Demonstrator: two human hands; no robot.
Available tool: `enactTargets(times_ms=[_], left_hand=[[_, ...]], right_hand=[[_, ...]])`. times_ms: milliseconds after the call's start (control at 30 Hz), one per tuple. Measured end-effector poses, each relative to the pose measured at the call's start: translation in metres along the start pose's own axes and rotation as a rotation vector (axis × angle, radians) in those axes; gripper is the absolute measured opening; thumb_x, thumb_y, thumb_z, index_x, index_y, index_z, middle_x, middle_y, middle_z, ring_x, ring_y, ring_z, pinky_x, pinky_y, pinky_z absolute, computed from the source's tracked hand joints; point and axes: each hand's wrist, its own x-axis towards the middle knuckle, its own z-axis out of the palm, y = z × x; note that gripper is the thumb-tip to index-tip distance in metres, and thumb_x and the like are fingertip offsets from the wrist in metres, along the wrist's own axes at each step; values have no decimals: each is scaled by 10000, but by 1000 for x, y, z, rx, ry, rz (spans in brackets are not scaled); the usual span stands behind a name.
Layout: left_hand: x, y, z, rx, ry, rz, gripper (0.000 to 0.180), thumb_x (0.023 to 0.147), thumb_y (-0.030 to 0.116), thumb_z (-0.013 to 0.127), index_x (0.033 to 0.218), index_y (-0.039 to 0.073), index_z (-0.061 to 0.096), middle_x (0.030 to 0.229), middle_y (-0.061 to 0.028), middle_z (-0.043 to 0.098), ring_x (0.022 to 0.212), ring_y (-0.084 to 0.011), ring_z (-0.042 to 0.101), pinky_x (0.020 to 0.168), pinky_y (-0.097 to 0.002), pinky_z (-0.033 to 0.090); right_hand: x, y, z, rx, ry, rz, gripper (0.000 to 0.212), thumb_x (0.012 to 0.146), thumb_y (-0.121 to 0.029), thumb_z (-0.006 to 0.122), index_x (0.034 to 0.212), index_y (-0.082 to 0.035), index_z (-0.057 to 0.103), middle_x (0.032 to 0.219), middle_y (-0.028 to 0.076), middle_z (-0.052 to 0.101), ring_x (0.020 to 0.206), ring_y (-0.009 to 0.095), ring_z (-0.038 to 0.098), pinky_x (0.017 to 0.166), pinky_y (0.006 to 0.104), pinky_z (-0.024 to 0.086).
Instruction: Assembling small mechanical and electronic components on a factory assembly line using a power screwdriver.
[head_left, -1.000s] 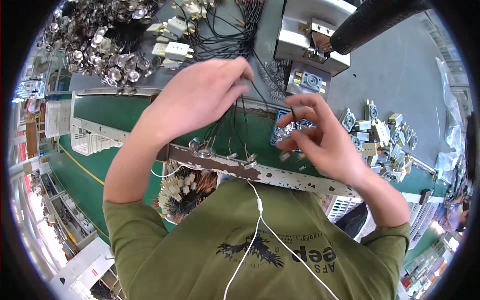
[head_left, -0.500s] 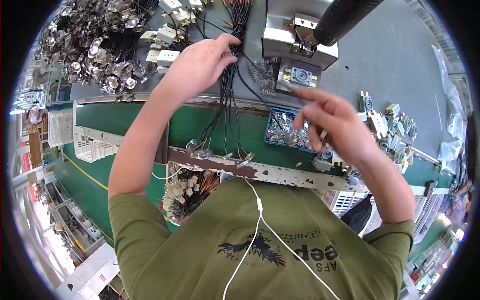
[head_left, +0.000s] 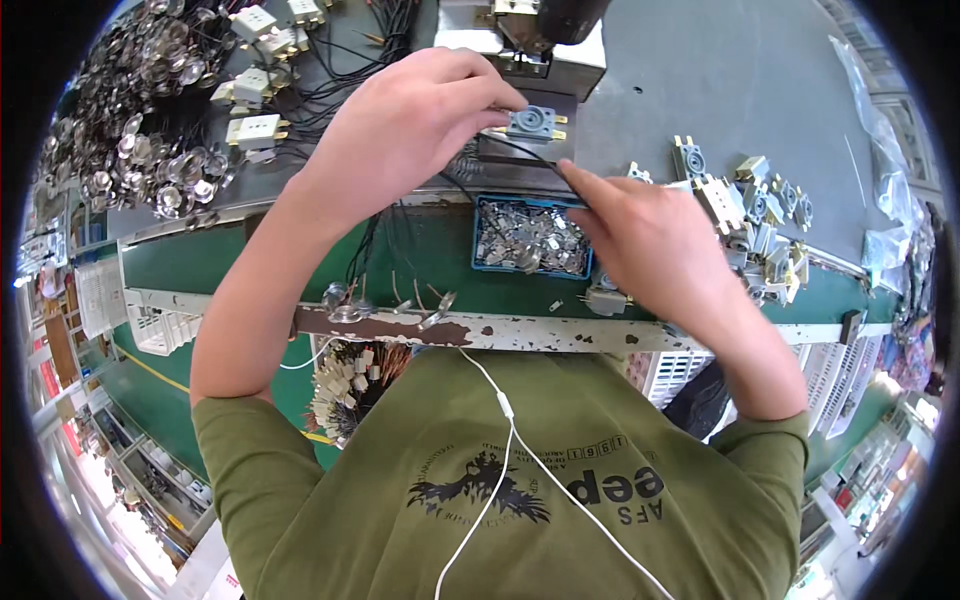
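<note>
Left hand (head_left: pixel 420 120) pinching a small grey square plastic socket part with brass tabs (head_left: pixel 533 123) over the dark fixture plate (head_left: pixel 520 150), just below the pale machine body (head_left: pixel 520 45). Right hand (head_left: pixel 640 235) gripping a thin black wire (head_left: pixel 530 152) at the fingertips, above the blue tray of small metal clips (head_left: pixel 530 238). Best done by steadying the part flat and feeding the wire in straight. Round face turned up toward the camera; long axis roughly left-right, tabs pointing right.

The tray of metal clips (head_left: pixel 530 238) sits on the conveyor belt (head_left: pixel 250 255). Left of the tray lies a heap of metal discs (head_left: pixel 130 120); right, loose switch parts (head_left: pixel 760 225); behind, the press machine (head_left: pixel 540 40).
</note>
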Motion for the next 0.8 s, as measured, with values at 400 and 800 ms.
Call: enactTargets(times_ms=[400,800], left_hand=[[13,1,28,78,-55,1,77,886,124,702,938,74,673,883,-50,677,872,-261,671,802,-391,541],[4,22,15,-79,-95,46,161,881,147,737,1012,71,683,1000,-53,682,935,-297,669,797,-407,545]], right_hand=[[-15,-20,6,217,84,-124,771,844,-203,802,1516,-41,460,819,103,593,722,294,642,623,418,526],[-16,-18,-18,-62,179,-185,570,842,-149,774,1366,-13,593,782,53,562,681,217,612,592,354,502]])
